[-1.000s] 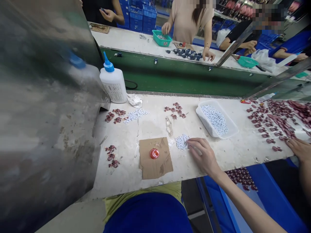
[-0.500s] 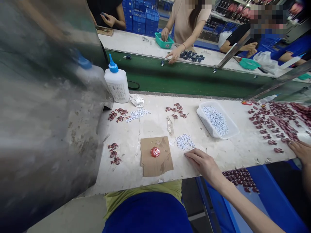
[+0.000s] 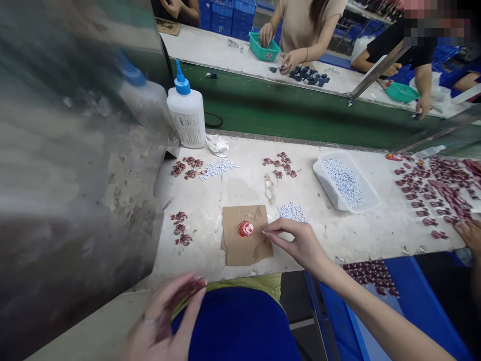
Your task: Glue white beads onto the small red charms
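My left hand [image 3: 165, 316], closed in a pinch and a little blurred, is low in front of the bench edge. A small dark-red piece [image 3: 198, 281] shows at its fingertips, mostly hidden. My right hand [image 3: 300, 243] pinches a tiny white piece [image 3: 264, 232] over the right edge of a brown cardboard square [image 3: 240, 253]. On that cardboard sits a round red cap [image 3: 245, 228] with shiny white stuff in it. Just behind my right hand lies a loose pile of small white pieces with dark marks [image 3: 292, 211].
A clear plastic tub [image 3: 370, 204] of white pieces stands to the right. Clusters of dark-red pieces [image 3: 183, 235] lie left and behind. A white bottle with blue nozzle [image 3: 188, 118] stands beside the metal panel [image 3: 124, 150]. A neighbour's hand [image 3: 469, 233] is far right; co-workers sit opposite.
My left hand has come into view at the lower left with a dark-red piece. My right hand has moved left from beside the white pile to the cardboard, holding a white piece.
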Motion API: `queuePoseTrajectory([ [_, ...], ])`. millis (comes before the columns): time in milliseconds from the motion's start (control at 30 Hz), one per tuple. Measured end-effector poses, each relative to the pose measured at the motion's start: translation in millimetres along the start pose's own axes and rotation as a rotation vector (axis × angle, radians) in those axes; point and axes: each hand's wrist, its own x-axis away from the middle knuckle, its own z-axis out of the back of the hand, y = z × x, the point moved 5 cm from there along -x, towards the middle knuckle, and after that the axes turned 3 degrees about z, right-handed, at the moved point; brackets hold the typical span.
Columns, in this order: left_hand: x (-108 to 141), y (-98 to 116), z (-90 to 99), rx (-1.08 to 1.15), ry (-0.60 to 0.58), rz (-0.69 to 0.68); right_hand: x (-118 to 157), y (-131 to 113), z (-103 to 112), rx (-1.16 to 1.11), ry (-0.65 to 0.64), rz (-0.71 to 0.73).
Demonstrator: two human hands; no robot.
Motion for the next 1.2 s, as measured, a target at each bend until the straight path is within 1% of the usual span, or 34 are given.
queuePoseTrajectory([
  [67,-8,3,-23.0,0.07,-0.11,0.023,-10,-9,-6,0.017,0.004,0.064],
  [133,-15,9,-38.4,0.089,-0.161,-0.006,-16,-15,-9,0.042,-0.007,0.117],
  [167,-18,11,-43.0,0.089,-0.173,-0.017,-17,-17,-10,0.053,-0.018,0.139],
  [233,-22,12,-47.8,0.091,-0.189,0.003,-18,-20,-12,0.07,-0.038,0.169],
  [333,-25,8,-49.0,0.105,-0.198,0.093,-18,-21,-13,0.077,-0.047,0.184],
  [400,-25,6,-48.5,0.091,-0.2,0.1,-18,-21,-14,0.079,-0.048,0.182],
  [433,-26,8,-48.3,0.072,-0.205,0.068,-19,-21,-15,0.082,-0.05,0.181],
  [600,-28,22,-48.6,-0.04,-0.234,-0.207,-21,-21,-16,0.092,-0.062,0.165],
  [733,-29,31,-50.9,-0.072,-0.233,-0.339,-19,-24,-13,0.052,-0.01,0.148],
  [833,-29,41,-52.8,-0.094,-0.219,-0.435,-14,-30,-11,-0.04,0.027,0.123],
  [967,-28,54,-53.1,-0.094,-0.205,-0.481,-5,-49,-12,-0.21,0.049,0.109],
  [1067,-25,59,-53.5,-0.071,-0.225,-0.494,3,-67,-13,-0.297,0.066,0.156],
  [1200,-23,60,-56.2,-0.027,-0.267,-0.513,9,-84,-18,-0.368,0.01,0.174],
])
